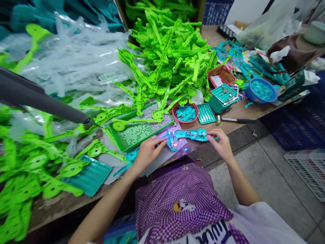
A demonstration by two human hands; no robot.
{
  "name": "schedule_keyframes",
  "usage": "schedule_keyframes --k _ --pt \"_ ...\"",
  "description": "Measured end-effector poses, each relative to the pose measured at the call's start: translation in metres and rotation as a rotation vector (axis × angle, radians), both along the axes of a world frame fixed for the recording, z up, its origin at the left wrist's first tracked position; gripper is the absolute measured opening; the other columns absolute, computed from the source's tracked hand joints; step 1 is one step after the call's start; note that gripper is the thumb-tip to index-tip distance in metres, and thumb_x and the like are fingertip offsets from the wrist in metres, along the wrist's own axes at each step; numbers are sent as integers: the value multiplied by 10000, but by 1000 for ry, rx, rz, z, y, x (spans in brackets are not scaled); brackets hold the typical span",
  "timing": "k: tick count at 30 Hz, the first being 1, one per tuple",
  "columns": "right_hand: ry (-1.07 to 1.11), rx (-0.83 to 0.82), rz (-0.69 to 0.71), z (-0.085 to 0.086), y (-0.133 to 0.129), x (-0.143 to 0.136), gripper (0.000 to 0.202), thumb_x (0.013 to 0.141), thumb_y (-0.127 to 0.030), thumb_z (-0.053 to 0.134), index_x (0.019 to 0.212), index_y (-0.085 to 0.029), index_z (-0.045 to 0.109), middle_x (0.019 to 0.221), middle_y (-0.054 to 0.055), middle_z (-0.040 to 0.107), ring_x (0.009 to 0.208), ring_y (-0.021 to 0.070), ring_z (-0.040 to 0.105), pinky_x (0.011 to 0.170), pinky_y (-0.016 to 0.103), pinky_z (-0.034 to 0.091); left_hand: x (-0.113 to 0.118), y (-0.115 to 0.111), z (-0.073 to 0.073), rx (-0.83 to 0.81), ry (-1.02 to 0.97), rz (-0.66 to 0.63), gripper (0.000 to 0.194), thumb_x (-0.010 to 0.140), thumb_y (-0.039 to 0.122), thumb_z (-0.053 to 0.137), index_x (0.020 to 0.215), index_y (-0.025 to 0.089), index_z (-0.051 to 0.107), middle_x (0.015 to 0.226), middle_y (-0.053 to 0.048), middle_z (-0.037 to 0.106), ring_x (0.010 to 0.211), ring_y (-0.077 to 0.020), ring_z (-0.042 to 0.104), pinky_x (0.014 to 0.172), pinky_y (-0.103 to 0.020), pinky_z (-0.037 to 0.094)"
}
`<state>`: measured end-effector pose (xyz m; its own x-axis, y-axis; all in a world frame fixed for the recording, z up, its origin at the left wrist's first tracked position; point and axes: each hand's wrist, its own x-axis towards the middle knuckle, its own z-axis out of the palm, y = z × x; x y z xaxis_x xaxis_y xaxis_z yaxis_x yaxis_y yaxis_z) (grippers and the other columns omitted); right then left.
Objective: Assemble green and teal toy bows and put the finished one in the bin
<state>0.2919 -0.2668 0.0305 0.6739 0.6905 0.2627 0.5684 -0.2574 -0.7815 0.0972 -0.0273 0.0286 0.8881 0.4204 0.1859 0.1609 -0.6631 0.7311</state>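
A blue plastic toy part, long and curved, is held level between my two hands at the table's front edge. Small red and blue lights shine near its left end. My left hand pinches that left end with thumb and fingertips. At the other end, my right hand has its fingers closed on the rounded tip. Just beyond lies a green tray of small metal pieces, with a lime-green plastic part resting across it. More blue parts lie beside my left wrist.
Lime-green parts are heaped at the back and left. A red bowl of blue pieces, stacked teal trays, a hammer and a blue bowl stand rightward. A dark grey tool juts in from the left.
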Motion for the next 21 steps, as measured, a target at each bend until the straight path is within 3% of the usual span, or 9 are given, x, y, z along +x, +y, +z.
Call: schedule_keyframes --k 2,6,9,11,14,16,19,21 --pt "-93 -53 -67 -9 -4 8 246 930 -417 556 958 -230 713 958 75 652 959 225 622 871 382 499 0 0 -8 96 42 -10 313 888 383 611 1165 265 697 882 -39 673 814 -186 614 759 -342 531" --pt "-213 -279 26 -22 5 19 200 916 -347 577 1011 -240 717 1066 89 641 1037 252 607 884 411 473 2 2 -18 161 92 -93 436 875 324 631 1310 304 596 1232 -97 580 967 -216 617 870 -402 536" --pt "-284 -392 29 -16 16 21 162 917 -302 574 896 -219 711 1006 96 657 1004 268 600 859 417 453 -1 10 -20 173 74 -101 408 901 320 587 1309 309 593 1358 -115 508 1021 -234 624 901 -441 540" --pt "-286 -352 27 -6 21 20 176 934 -294 543 898 -212 695 997 105 672 987 268 597 857 410 445 -5 15 -19 183 27 -96 381 916 355 567 1288 286 613 1345 -122 527 1099 -268 607 936 -474 526" --pt "-139 -195 56 13 32 13 191 947 -338 527 950 -218 676 962 88 702 914 234 614 829 366 454 -4 9 -14 180 -63 -74 363 927 389 559 1258 264 637 1289 -119 588 1165 -284 587 978 -487 498" --pt "57 -121 146 21 44 4 216 922 -408 568 908 -219 671 882 50 711 813 197 618 761 323 467 5 -3 -9 183 -114 -68 364 912 392 598 1253 270 638 1285 -111 618 1187 -274 583 997 -488 476" --pt "336 -54 287 21 64 -12 294 849 -497 638 799 -209 656 764 1 689 709 153 595 671 276 462 25 -23 -4 202 -147 -101 322 872 363 672 1183 277 673 1226 -86 687 1170 -255 606 995 -476 442" --pt "450 2 299 16 72 -20 325 822 -521 655 753 -204 639 731 -11 671 700 140 586 665 267 463 36 -32 -3 209 -158 -107 216 880 339 667 1081 275 715 1087 -61 748 1068 -235 656 968 -454 419"
